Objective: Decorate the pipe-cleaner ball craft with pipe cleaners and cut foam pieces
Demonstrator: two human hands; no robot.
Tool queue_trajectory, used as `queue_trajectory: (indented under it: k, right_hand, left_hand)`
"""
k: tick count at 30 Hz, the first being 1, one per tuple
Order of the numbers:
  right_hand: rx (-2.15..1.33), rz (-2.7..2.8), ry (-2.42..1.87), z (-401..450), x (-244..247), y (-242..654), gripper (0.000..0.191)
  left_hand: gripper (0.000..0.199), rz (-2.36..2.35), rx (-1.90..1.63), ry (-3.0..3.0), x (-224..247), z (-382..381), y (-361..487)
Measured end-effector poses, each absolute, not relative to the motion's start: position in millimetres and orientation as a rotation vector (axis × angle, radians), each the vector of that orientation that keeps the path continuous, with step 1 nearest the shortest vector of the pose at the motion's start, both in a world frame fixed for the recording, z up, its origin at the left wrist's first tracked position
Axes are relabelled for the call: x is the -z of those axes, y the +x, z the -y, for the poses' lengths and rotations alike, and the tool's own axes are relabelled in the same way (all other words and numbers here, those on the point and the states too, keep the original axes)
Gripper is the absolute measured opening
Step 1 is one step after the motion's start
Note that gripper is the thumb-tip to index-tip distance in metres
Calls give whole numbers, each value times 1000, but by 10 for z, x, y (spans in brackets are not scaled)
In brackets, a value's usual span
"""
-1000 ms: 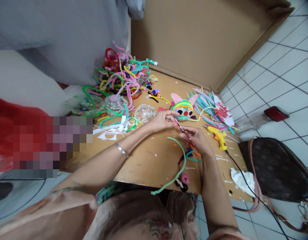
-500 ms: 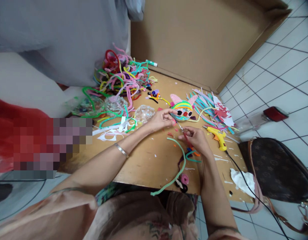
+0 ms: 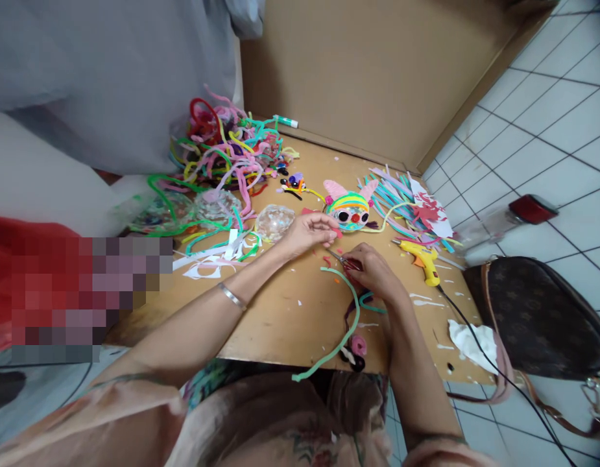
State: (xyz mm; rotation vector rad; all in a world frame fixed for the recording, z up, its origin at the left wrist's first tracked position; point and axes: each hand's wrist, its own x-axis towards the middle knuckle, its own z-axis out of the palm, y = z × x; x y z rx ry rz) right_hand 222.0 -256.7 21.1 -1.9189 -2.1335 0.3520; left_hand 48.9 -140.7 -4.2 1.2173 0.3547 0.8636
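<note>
Scissors (image 3: 349, 263) are sitting nearer you than half a second ago, now pointing below the small red piece (image 3: 338, 233). Your right hand (image 3: 376, 269) is grasping them by the handles while your left hand (image 3: 312, 233) is pinching that piece just beside the eared doll face (image 3: 349, 214); for a clean edge, you should be turning the piece between short, steady snips, keeping skin clear.

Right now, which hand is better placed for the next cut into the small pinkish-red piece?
Probably the right hand: it holds the red-handled metal scissors, with blades pointing towards the left hand, which pinches the pinkish-red piece.
</note>
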Motion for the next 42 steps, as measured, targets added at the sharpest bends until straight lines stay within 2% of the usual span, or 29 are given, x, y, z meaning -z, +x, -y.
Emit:
queue_trajectory:
  k: [3,8,11,17,25,42]
  right_hand:
    - [-445,2030,-1822,2570,-196,2220,29]
    - [-527,1452,-1538,2554,-160,2114,31]
    - [-580,1324,-1441,2550,-166,1990,36]
    - [-282,1415,-1492,2582,-198,1875,15]
    - [25,1569,-1507,2615,-224,1850,13]
    - [-29,1477,-1530,2583,-169,1910,15]
  left_hand:
    - [41,-366,-870,1212,46,1428,501]
    - [42,-394,-826,1212,8,1517,515]
    - [44,-416,-792,1210,-5,1586,529]
    - [46,-421,-784,1185,-16,1664,549]
    - [47,-428,-806,1191,-32,1653,555]
    - [46,-421,-785,1215,0,1646,550]
